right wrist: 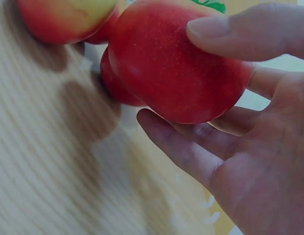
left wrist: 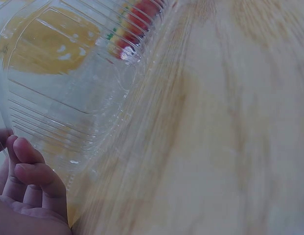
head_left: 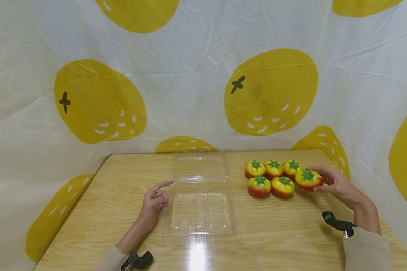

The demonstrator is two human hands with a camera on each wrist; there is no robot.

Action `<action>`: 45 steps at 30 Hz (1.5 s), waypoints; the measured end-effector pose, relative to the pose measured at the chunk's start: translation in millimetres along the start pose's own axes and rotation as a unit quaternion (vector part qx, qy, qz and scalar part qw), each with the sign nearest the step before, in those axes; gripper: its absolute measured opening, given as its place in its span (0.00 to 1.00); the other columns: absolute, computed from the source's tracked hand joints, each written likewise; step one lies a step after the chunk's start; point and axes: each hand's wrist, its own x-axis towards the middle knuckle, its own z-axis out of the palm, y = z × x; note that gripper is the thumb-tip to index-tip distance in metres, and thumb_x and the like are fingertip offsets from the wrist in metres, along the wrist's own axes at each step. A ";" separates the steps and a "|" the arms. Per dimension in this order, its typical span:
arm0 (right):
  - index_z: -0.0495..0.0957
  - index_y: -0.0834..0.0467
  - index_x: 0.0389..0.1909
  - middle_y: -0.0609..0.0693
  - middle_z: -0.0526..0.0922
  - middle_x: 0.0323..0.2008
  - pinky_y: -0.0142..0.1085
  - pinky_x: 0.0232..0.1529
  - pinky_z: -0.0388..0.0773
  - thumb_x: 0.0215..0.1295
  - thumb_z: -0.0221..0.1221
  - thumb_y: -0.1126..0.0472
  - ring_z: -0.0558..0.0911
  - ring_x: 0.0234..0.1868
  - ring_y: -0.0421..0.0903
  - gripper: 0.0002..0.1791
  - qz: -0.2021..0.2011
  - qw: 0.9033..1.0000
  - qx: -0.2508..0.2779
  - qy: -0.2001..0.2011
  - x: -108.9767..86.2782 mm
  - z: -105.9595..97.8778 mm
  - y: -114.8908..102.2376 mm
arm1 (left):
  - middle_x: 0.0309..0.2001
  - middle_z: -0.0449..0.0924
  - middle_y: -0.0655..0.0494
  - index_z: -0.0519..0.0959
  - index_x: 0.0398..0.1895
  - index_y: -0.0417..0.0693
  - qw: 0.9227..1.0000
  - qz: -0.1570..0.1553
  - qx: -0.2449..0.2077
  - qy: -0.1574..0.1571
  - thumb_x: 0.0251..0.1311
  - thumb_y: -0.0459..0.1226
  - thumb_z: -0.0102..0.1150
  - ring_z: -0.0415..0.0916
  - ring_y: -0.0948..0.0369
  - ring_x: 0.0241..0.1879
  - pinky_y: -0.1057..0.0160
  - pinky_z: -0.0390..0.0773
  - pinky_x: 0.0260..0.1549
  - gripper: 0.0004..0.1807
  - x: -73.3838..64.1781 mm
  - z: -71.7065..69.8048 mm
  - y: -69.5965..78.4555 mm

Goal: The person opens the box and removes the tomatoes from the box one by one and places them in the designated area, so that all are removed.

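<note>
My right hand (head_left: 340, 184) holds a red-and-yellow persimmon (head_left: 309, 180) with a green star-shaped leaf cap, thumb on the near side and fingers on the far side. In the right wrist view the held persimmon (right wrist: 178, 63) is raised over the wood, its shadow lying apart on the table. Other persimmons (head_left: 259, 186) stand in two short rows just left of it. An unfolded clear plastic clamshell box (head_left: 232, 210) lies at mid table, lid part toward the back. Beside its left edge is my left hand (head_left: 152, 207), index finger extended to the rim, other fingers loosely bent.
The wooden table (head_left: 122, 188) meets a white curtain (head_left: 186, 105) with large yellow fruit prints at the back and both sides. A black wrist mount (head_left: 339, 224) sits on the right wrist, another mount (head_left: 137, 260) on the left.
</note>
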 end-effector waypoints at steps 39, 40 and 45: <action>0.69 0.58 0.65 0.23 0.74 0.53 0.25 0.45 0.77 0.64 0.63 0.69 0.74 0.52 0.21 0.28 0.086 0.995 0.023 -0.045 -3.7 -3.9 23.4 | 0.25 0.78 0.64 0.63 0.71 0.25 1.000 0.005 -0.006 -0.005 0.64 0.19 0.43 0.71 0.70 0.19 0.74 0.71 0.18 0.30 0.7 1.2 1.2; 0.69 0.58 0.65 0.23 0.74 0.53 0.25 0.45 0.77 0.64 0.62 0.70 0.74 0.52 0.21 0.28 0.085 0.995 0.024 -0.047 -3.7 -3.9 23.6 | 0.25 0.77 0.63 0.62 0.71 0.25 1.000 0.005 -0.006 -0.006 0.64 0.19 0.43 0.71 0.70 0.19 0.74 0.71 0.18 0.30 0.7 1.2 1.3; 0.68 0.59 0.66 0.25 0.76 0.53 0.25 0.45 0.78 0.65 0.61 0.71 0.76 0.52 0.24 0.29 0.077 0.995 0.035 -0.051 -5.0 -4.3 24.9 | 0.26 0.78 0.63 0.64 0.71 0.26 1.000 0.008 -0.004 -0.010 0.64 0.20 0.43 0.71 0.70 0.19 0.74 0.69 0.17 0.29 -0.1 1.0 1.3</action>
